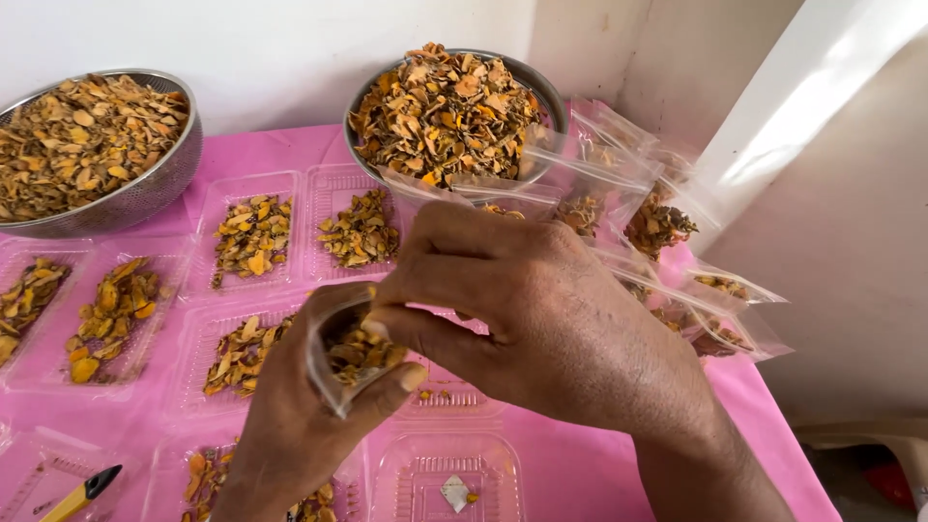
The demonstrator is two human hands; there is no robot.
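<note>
My left hand (290, 425) grips a small clear plastic bag (333, 372) holding dried orange-yellow slices (362, 353). My right hand (541, 309) reaches across from the right, its fingers pinched at the bag's open mouth, touching the slices inside. Both hands hover over clear plastic trays (445, 474) on a pink tablecloth (580, 474). Part of the bag is hidden behind my right fingers.
Two metal bowls heaped with dried slices stand at the back: one far left (145, 188), one centre (546, 92). Several filled clear bags (667, 222) lie at the right. Trays with slices (253, 232) cover the cloth. A yellow-handled tool (82, 493) lies bottom left.
</note>
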